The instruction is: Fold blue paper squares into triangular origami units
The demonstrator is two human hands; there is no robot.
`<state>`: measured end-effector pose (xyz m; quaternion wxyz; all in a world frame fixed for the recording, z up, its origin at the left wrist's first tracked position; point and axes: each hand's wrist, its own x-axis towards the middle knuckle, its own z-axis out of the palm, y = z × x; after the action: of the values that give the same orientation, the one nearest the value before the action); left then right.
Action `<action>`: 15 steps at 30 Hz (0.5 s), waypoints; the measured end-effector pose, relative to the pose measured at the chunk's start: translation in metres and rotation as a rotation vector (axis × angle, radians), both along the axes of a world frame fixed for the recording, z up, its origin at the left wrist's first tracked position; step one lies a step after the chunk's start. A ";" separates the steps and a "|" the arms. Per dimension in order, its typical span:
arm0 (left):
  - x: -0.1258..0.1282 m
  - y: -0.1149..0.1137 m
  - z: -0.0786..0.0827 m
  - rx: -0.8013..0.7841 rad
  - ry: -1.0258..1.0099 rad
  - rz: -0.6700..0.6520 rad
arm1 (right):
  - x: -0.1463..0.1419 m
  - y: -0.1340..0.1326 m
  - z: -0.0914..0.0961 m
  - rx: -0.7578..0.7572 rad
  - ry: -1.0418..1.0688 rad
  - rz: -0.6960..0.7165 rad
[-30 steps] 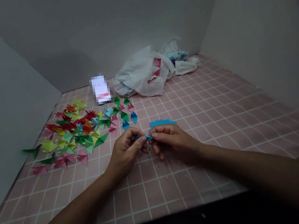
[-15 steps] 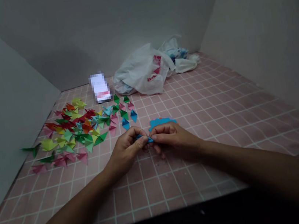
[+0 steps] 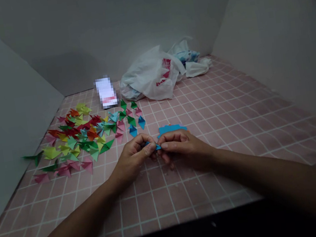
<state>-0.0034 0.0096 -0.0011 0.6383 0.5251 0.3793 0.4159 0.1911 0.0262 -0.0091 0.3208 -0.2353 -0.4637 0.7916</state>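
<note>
My left hand point(image 3: 135, 157) and my right hand point(image 3: 179, 147) meet over the pink checked surface point(image 3: 229, 124), fingers pinched together on a small blue folded paper piece point(image 3: 157, 147). Only a sliver of the blue piece shows between the fingertips. Just behind my right hand lies a stack of blue paper point(image 3: 171, 128). A spread of several folded paper triangles point(image 3: 87, 136) in red, green, yellow, pink and blue covers the surface to the left of my hands.
A white plastic bag point(image 3: 152, 76) and crumpled white wrapping point(image 3: 196, 66) lie at the back. A small blurred white packet point(image 3: 106, 92) stands beside the bag. Grey walls close in left, behind and right. A dark edge runs along the front.
Both hands stay in place, with the fingers shifting slightly on the blue piece. The view has barely moved.
</note>
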 end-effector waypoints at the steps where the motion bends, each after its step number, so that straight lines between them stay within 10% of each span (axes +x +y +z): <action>1: 0.000 0.000 0.000 -0.005 -0.003 0.001 | 0.000 0.000 0.000 -0.004 0.004 0.001; 15: 0.000 -0.001 -0.001 -0.073 -0.080 -0.009 | 0.000 0.000 -0.001 -0.015 0.006 0.007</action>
<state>-0.0032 0.0084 -0.0022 0.6733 0.4862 0.3662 0.4198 0.1908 0.0263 -0.0097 0.3178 -0.2337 -0.4577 0.7968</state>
